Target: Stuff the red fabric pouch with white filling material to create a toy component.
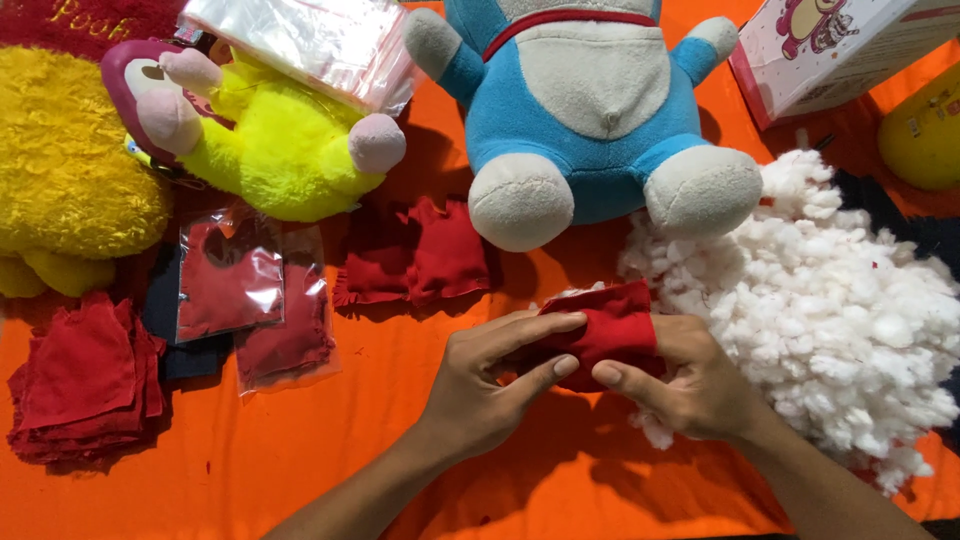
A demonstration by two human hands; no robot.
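Note:
Both hands hold a small red cloth pouch over the orange tabletop. My left hand pinches its left side with fingers and thumb. My right hand grips its right side, and white stuffing shows at the pouch's upper edge. A big heap of white stuffing lies right beside my right hand, touching it.
A blue and white plush toy sits at the back middle, a yellow-green plush and a yellow plush at the left. Red stuffed pouches, two bagged red pouches, a red cloth stack, a clear bag and a box lie around.

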